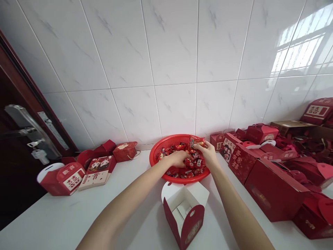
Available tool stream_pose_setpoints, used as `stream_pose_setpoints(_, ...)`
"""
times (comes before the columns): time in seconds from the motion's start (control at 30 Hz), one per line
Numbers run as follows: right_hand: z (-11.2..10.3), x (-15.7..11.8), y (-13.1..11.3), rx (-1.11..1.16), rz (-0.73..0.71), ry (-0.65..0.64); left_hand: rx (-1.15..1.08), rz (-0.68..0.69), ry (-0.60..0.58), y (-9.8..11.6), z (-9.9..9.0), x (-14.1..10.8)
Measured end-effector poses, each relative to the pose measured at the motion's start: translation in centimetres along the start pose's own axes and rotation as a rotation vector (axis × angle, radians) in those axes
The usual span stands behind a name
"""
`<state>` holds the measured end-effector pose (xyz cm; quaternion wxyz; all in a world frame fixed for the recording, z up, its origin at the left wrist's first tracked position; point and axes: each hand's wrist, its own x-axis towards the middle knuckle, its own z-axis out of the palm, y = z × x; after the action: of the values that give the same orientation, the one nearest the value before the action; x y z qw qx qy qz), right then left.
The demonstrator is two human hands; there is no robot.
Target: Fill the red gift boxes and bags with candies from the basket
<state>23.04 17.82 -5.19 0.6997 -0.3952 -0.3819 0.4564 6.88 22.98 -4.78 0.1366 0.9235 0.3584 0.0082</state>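
A red plastic basket (156, 148) stands against the wall, filled with wrapped candies (191, 172) in mostly red wrappers. My left hand (179, 158) reaches into it from the left, fingers curled down around a red wrapped candy; the fingertips are partly hidden. At the basket's right side, my right hand (206, 150) pinches a small snack packet (197, 142) between thumb and fingers, just above the other candies. In front of the basket, between my forearms, sits an open red gift box (191, 225) with white inside. Its flaps are up, and no candies show inside.
Several red gift boxes (69, 177) stand on the left of the white table (104, 215). More boxes (275, 187) crowd the right, with a brown carton (291, 126) behind them. A tiled wall (177, 107) closes off the back; a dark door with a handle (28, 128) is at far left.
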Motion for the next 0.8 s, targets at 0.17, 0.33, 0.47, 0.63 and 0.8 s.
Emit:
stream_pose_setpoints(0.17, -0.3, 0.5, 0.1, 0.049, -0.024, 0.118, 0.018, -0.042, -0.123, 0.6, 0.7, 2.5)
stream_pose_setpoints(0.33, -0.3, 0.6, 0.0, 0.116, -0.025, 0.145, -0.099, -0.084, -0.03, -1.1, 0.8, 2.2)
stream_pose_setpoints(0.47, -0.2, 0.7, -0.1, 0.189, -0.02, 0.184, -0.256, -0.13, 0.174, -2.5, 0.2, 1.5)
stream_pose_setpoints(0.63, -0.2, 0.9, -0.2, 0.191, 0.001, 0.175, -0.498, -0.131, 0.402, -3.0, -0.6, 1.0)
stream_pose_setpoints(0.8, -0.4, 0.8, -0.1, 0.145, 0.138, 0.045, -0.726, -0.034, 0.485, -2.1, -1.0, 0.4)
